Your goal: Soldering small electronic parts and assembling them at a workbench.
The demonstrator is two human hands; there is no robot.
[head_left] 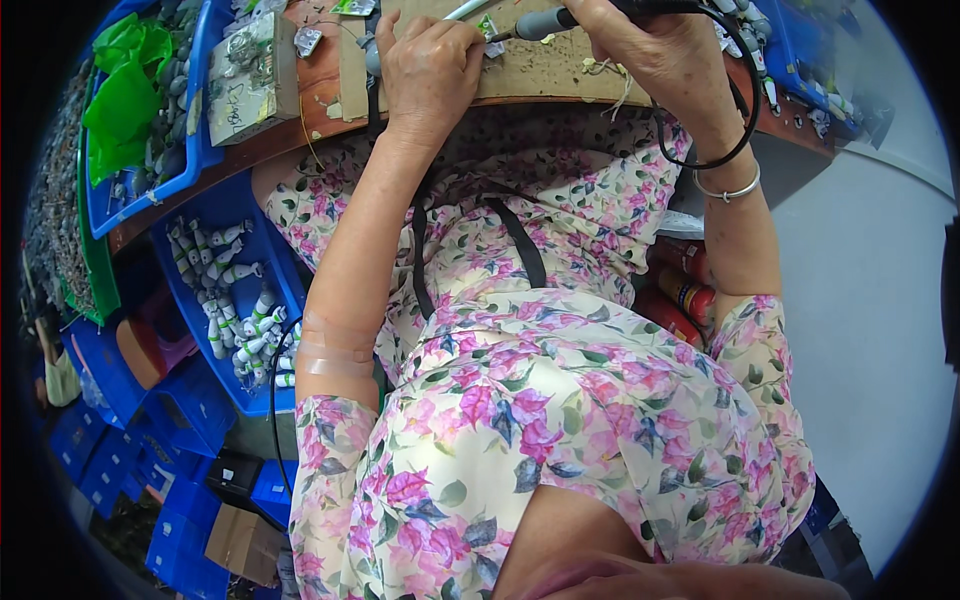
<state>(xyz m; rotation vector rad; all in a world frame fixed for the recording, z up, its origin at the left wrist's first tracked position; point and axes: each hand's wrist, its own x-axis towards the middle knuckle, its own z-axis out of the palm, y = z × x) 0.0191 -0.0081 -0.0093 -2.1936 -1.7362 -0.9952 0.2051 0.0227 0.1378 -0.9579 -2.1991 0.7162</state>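
Note:
My right hand (660,62) grips a soldering iron (545,22) with a grey sleeve, its tip pointing left. The iron's black cable (748,95) loops round my right wrist. To the left, my left hand (430,75) is closed with its fingers curled over the board's edge area; what they hold is mostly hidden. A rounded grey end (373,56) shows at that hand's left side. By its right fingertips, close to the iron's tip, is a small clear and green part (490,34). Both hands are over a brown cardboard sheet (540,70) on the worktable.
A pale box (262,80) and a blue bin (178,150) with green plastic and grey parts stand left. Lower, another blue bin (212,345) holds several white parts with green bands. More small parts lie in a blue bin (790,45) at right. Red cylinders (685,290) stand underneath.

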